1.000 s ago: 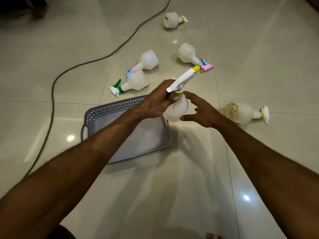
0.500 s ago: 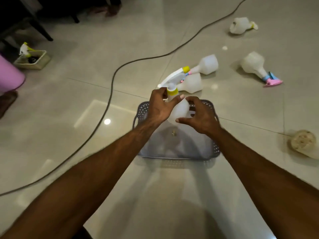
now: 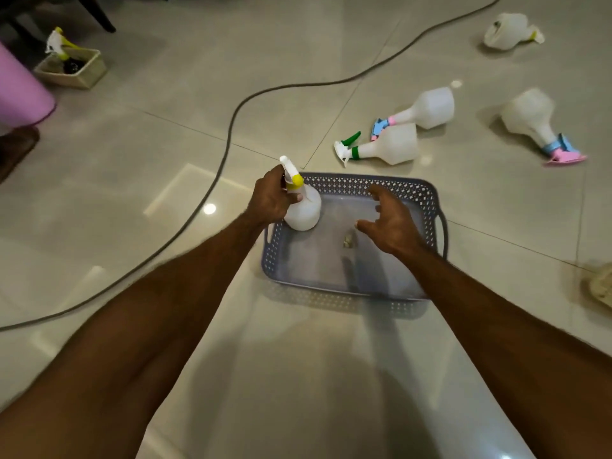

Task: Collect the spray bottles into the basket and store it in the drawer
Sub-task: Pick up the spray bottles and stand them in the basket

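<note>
A grey perforated basket [image 3: 427,207] lies on the tiled floor in front of me. My left hand [image 3: 273,197] grips the neck of a white spray bottle with a yellow collar [image 3: 303,210], held upright in the basket's far left corner. My right hand [image 3: 390,220] hovers over the basket with fingers spread, holding nothing. Beyond the basket lie a green-collared bottle [image 3: 387,149], a pink-collared bottle [image 3: 427,109], a bottle with a blue and pink sprayer [image 3: 533,122] and, far back, a bottle with a yellow sprayer [image 3: 510,29]. Another bottle's base [image 3: 601,284] shows at the right edge.
A dark cable [image 3: 228,134] snakes across the floor left of the basket. At the far left stand a pink bin [image 3: 20,94] and a small beige box [image 3: 71,67] with a yellow-trigger sprayer in it. A small scrap [image 3: 347,241] lies inside the basket.
My left hand has carried the yellow-collared bottle leftward and down into the basket's far left corner. My right hand has let go of the bottle and opened. The view has shifted.
</note>
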